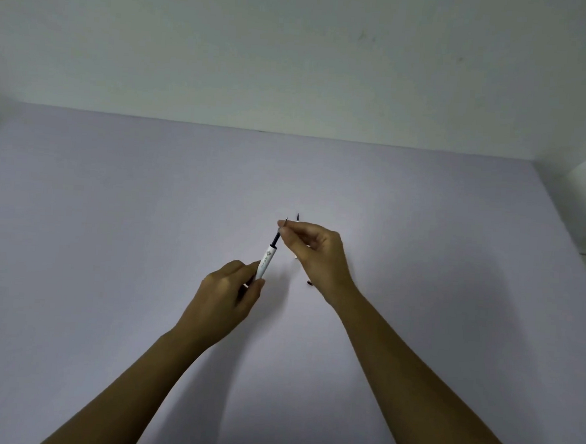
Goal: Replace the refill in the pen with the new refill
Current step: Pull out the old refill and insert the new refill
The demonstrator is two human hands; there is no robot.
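Nearest to the camera, the left hand [227,293] is closed around the lower end of the white pen barrel [266,262] and holds it tilted up and away, above the pale table [114,211]. A little farther, a thin dark refill [277,238] comes out of the open top of the barrel, and the right hand [312,248] pinches its upper end between thumb and fingertips, so both hands are joined by this one piece. I judge the refill to be very light, narrow and a bit flexible, with a fine metal tip that can bend; it is better to take it close to the barrel mouth and move it straight along the axis, not sideways. The barrel is smooth plastic, so it needs a firm grip. Just behind the right hand, a second thin dark piece [298,217] stands out; it is perhaps the other refill, but the hand covers most of it.
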